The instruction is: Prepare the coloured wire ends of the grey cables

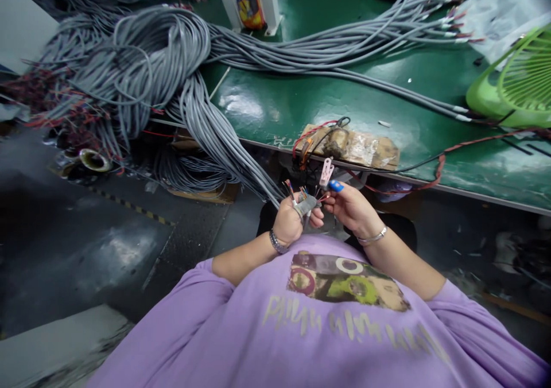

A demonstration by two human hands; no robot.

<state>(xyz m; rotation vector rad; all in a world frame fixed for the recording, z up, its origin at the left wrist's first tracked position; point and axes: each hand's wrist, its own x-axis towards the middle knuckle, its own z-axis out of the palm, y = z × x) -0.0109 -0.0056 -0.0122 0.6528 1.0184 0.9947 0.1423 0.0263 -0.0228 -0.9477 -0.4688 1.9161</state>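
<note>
My left hand is closed around the ends of several grey cables, which run down to it from the bench edge. Thin coloured wires fan out of the cable ends above the fist, and grey tape or a sleeve wraps the thumb. My right hand is pinched near red wires at the cable ends, with a blue cover on one finger. Whether the pinch holds a wire is too small to tell. A pale pink clip stands just above the right fingertips, at the bench edge.
A large coil of grey cable lies on the green bench. A wooden block with wires and hardened residue sits at the front edge. To the right stands a green fan; a plastic bag lies behind it.
</note>
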